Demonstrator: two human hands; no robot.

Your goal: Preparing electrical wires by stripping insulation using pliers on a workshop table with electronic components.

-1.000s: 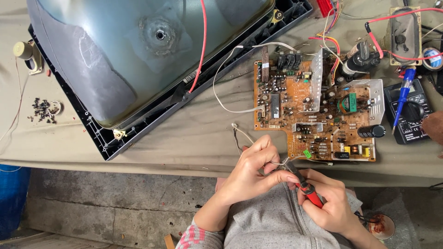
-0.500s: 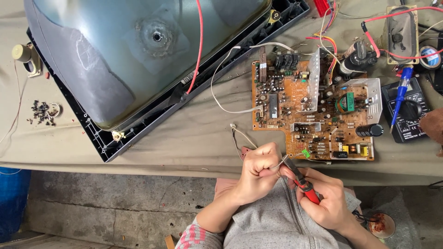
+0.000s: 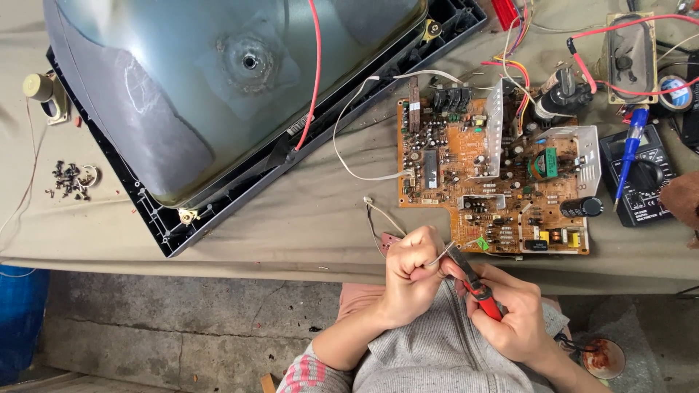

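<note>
Your left hand [image 3: 411, 273] was fisted around a thin wire [image 3: 439, 256] at the worktop [image 3: 291, 225] edge; your right hand [image 3: 510, 313] gripped red-handled pliers [image 3: 473, 280] touching it. Just beyond lay the orange circuit board [image 3: 466, 175], bare cloth left of your hands.

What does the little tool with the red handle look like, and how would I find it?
Start at the big orange-brown circuit board on the cloth-covered table. Just below its bottom edge, the right hand grips a slim red-handled tool, its dark tip meeting the thin wire pinched in the left hand. Nothing else nearby has a red grip.
</note>
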